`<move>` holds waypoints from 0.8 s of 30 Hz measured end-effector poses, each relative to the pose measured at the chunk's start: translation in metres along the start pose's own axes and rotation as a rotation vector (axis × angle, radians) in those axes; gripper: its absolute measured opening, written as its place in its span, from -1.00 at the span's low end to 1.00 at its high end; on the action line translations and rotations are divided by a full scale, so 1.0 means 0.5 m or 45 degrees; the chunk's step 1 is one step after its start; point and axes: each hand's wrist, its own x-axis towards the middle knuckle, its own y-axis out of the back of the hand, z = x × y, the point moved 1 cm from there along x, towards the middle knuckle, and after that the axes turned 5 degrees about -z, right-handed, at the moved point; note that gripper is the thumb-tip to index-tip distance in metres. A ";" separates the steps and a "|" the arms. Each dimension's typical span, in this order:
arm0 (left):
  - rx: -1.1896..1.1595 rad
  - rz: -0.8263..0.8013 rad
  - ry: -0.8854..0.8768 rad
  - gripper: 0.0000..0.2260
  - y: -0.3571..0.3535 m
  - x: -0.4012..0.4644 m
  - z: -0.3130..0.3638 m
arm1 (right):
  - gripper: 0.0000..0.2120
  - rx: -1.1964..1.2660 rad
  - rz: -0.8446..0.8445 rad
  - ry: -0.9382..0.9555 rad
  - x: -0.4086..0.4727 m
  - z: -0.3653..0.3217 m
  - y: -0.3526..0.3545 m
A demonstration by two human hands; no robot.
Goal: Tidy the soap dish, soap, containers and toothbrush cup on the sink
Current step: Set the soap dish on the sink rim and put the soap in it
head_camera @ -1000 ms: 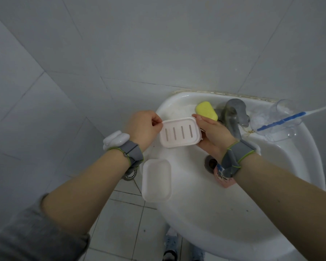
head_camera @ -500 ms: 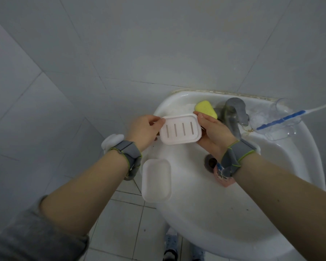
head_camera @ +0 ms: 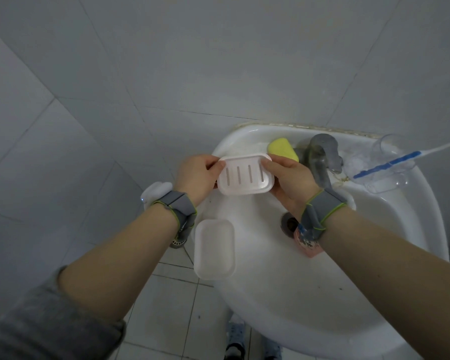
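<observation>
Fingers (head_camera: 217,164) of my left hand (head_camera: 196,178) pinch the left end of the slotted soap dish (head_camera: 245,178), and my right hand (head_camera: 291,181) clamps its right end, thumb over the rim, so both hands are closed on it. In the head view, the only one I have, the dish sits level at the middle of the frame, held over the back left part of the sink (head_camera: 283,294), seemingly clear of the porcelain, though I cannot be certain from this angle.

Just above and right of the dish, the yellow soap (head_camera: 282,149) lies on the ledge beside the tap (head_camera: 322,159). The plain white tray (head_camera: 215,252) rests on the sink's left rim, below my left wrist. At the upper right, the clear toothbrush cup (head_camera: 385,167) lies tipped over with the blue toothbrush (head_camera: 390,165) across it. A pink container (head_camera: 309,245) shows partly under my right wrist.

I judge the dish step is in hand: next I should set it down flat, probably seated in the white tray, then free a hand for the soap.
</observation>
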 end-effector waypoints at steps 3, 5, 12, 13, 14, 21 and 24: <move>0.003 -0.019 -0.019 -0.83 -0.004 -0.003 0.006 | -0.73 -0.145 0.097 0.052 0.000 0.003 0.005; 0.001 -0.034 -0.032 -0.83 -0.009 -0.005 0.009 | -0.75 -0.176 0.138 0.076 0.002 0.001 0.009; 0.210 -0.068 -0.189 -0.66 -0.025 -0.020 0.028 | -0.75 -0.200 0.203 0.055 0.007 -0.003 0.017; 0.288 -0.084 -0.226 -0.61 -0.027 -0.024 0.031 | -0.75 -0.210 0.222 0.056 0.007 -0.005 0.020; 0.366 -0.101 -0.250 -0.54 -0.029 -0.027 0.032 | -0.74 -0.224 0.237 0.058 0.008 -0.007 0.023; 0.866 -0.168 -0.318 -0.03 -0.031 -0.022 0.030 | -0.72 -0.262 0.232 0.040 0.013 -0.014 0.023; 1.087 -0.058 -0.391 -0.10 -0.028 -0.017 0.030 | -0.72 -0.254 0.192 0.031 0.012 -0.020 0.018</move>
